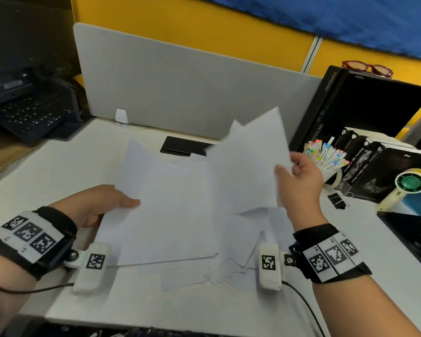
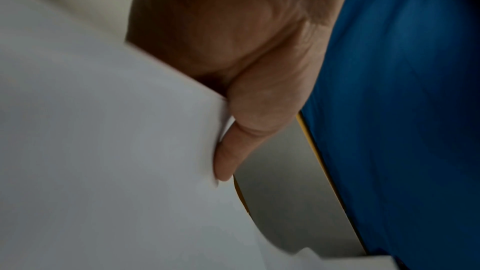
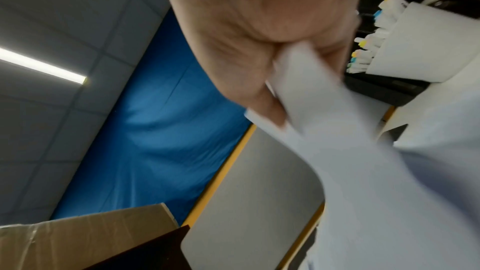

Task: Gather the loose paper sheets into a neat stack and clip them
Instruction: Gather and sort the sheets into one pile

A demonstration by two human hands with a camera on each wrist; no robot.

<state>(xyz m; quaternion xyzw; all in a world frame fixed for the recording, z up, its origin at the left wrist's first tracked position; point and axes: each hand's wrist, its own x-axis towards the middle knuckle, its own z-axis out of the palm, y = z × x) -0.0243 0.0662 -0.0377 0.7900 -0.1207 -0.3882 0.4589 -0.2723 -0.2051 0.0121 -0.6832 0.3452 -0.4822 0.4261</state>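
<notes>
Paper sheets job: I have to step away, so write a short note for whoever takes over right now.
Left hand: grips the larger bundle of paper sheets at its left edge, thumb on top.
Right hand: pinches a smaller batch of sheets, raised and tilted.
More loose sheets lie fanned on the desk near the front edge.
The binder clip sits untouched on the desk, right of the right hand, by the books.
Done: part gathered. Left: merge both batches, collect the rest, square up, clip.
</notes>
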